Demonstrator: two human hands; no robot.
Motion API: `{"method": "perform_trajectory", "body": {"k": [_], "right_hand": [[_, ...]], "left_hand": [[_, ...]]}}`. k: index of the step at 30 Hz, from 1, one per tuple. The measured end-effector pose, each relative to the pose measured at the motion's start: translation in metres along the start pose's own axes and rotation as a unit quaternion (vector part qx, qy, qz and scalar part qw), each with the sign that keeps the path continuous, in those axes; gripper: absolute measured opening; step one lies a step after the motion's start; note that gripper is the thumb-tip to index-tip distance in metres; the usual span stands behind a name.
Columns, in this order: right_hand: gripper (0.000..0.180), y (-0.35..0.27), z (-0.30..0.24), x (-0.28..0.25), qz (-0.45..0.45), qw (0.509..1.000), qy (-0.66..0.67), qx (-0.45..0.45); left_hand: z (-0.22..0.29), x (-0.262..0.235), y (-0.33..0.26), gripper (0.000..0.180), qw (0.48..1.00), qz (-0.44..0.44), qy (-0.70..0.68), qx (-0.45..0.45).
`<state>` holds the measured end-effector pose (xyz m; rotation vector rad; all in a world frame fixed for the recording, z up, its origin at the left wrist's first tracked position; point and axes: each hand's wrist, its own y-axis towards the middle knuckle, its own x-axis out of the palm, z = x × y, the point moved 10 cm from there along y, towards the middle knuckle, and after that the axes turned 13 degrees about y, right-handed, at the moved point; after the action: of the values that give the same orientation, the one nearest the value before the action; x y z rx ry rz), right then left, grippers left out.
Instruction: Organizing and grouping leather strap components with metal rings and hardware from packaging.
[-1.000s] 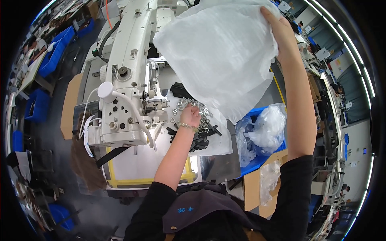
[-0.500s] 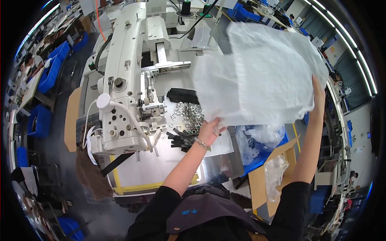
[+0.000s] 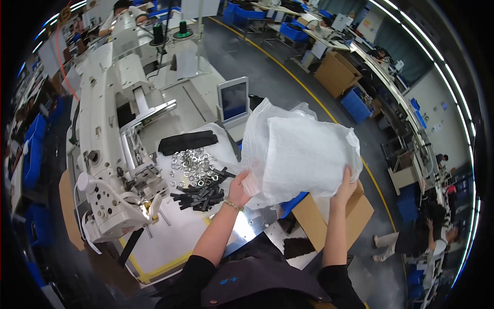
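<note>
Both my hands hold a large white translucent plastic bag point(image 3: 296, 152) in the air, to the right of the sewing table. My left hand point(image 3: 240, 189) grips its lower left edge. My right hand point(image 3: 346, 188) grips its lower right corner. Just left of my left hand, a heap of small silver metal rings point(image 3: 190, 167) lies on the white table point(image 3: 170, 237). Beside and below the rings lie several short black straps point(image 3: 201, 194). A stack of black fabric pieces point(image 3: 188, 141) sits behind the rings.
A big white industrial sewing machine point(image 3: 110, 154) fills the table's left side. A small screen point(image 3: 234, 100) stands behind the bag. A cardboard box point(image 3: 321, 216) and a blue bin point(image 3: 293, 202) sit below the bag. Other people work at the far right and top left.
The bag has come down from overhead and swung right, off the table. My left hand left the rings and took hold of the bag's lower edge. My view turned right.
</note>
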<state>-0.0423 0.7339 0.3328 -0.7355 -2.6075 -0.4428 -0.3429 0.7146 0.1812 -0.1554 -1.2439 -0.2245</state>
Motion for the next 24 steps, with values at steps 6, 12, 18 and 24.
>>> {"method": "perform_trajectory", "body": {"k": [6, 12, 18, 24], "right_hand": [[0.058, -0.130, 0.145, -0.005, -0.176, 0.943, -0.127, 0.253], [0.056, -0.190, 0.127, 0.021, -0.032, 0.848, 0.187, 0.495], [0.036, -0.165, 0.160, 0.011, -0.040, 0.777, 0.303, 0.550], [0.029, -0.174, 0.154, -0.002, -0.250, 0.566, 0.532, 0.578]], "left_hand": [[-0.061, 0.070, 0.010, 0.067, 0.784, -0.037, 0.615, 0.079], [-0.004, 0.035, 0.008, 0.030, 0.766, 0.133, 0.593, 0.208], [-0.060, 0.138, -0.007, 0.042, 0.495, -0.103, 0.827, 0.248], [-0.119, 0.111, 0.022, 0.055, 0.533, -0.257, 0.805, -0.030]]}}
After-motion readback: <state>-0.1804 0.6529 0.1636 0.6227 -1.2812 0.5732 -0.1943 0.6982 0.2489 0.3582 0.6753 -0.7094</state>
